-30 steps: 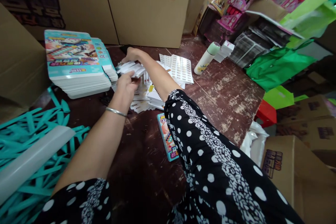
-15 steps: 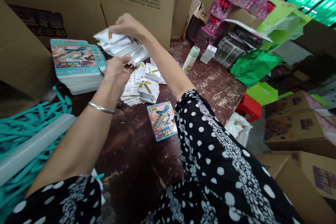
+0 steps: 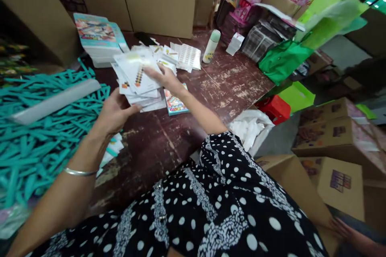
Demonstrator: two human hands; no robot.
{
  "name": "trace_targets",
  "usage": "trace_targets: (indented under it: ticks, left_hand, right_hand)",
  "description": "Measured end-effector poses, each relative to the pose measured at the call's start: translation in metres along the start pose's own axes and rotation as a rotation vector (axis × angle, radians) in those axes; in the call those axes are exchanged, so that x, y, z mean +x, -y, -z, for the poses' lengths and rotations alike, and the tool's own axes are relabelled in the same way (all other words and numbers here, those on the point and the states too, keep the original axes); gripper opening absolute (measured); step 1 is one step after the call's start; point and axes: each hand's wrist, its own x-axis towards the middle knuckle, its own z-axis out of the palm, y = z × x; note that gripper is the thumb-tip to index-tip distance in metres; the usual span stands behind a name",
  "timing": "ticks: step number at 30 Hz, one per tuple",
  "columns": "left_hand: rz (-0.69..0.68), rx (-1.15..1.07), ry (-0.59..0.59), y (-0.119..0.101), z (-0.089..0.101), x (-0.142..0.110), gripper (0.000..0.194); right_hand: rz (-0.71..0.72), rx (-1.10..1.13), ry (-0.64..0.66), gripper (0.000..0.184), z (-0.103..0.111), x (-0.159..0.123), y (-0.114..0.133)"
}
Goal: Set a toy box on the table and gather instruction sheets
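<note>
Both my hands hold a thick stack of white printed cards (image 3: 136, 79) just above the dark wooden table (image 3: 229, 84). My left hand (image 3: 116, 110) grips the stack's near edge from below. My right hand (image 3: 161, 75) closes on its far right side, fingers partly blurred. A small colourful flat box (image 3: 175, 104) lies on the table just under and right of the stack. More white cards and sheets (image 3: 183, 54) lie farther back.
A pile of flat teal boxes (image 3: 98, 38) stands at the back left. Teal plastic strips (image 3: 42, 128) and a white bar (image 3: 56, 100) fill the left. A white-green bottle (image 3: 211, 46), cardboard cartons (image 3: 159, 0), green bags (image 3: 283, 58) and a red stool (image 3: 273, 108) surround the table.
My hands have brought the card stack down and toward me, from raised near the cartons to low over the table's near part. The camera has tilted and shifted.
</note>
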Motion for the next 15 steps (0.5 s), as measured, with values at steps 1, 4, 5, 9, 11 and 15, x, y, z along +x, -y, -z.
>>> trace_targets:
  ticks: [1,4,5,9,11,15]
  left_hand:
    - [0.087,0.030,0.069,0.008,0.007,-0.022,0.092]
    - [0.220,0.085,0.098,0.034,0.015,-0.073,0.092]
    - [0.217,0.117,0.038,0.043,0.014,-0.085,0.087]
    - [0.091,0.293,-0.062,0.075,0.011,-0.121,0.077]
    - [-0.005,0.350,0.033,0.087,0.015,-0.134,0.075]
    - [-0.112,0.378,0.123,0.104,0.026,-0.153,0.071]
  right_hand:
    - [-0.009,0.008,-0.050,0.066,-0.015,-0.023,-0.015]
    - [-0.099,0.049,-0.135,0.076,-0.056,-0.084,-0.058]
    - [-0.107,0.069,-0.141,0.078,-0.069,-0.102,-0.071]
    - [-0.009,0.123,-0.137,0.094,-0.100,-0.162,-0.110]
    - [0.081,0.115,-0.078,0.102,-0.105,-0.184,-0.123]
    - [0.171,-0.006,0.084,0.099,-0.101,-0.207,-0.133]
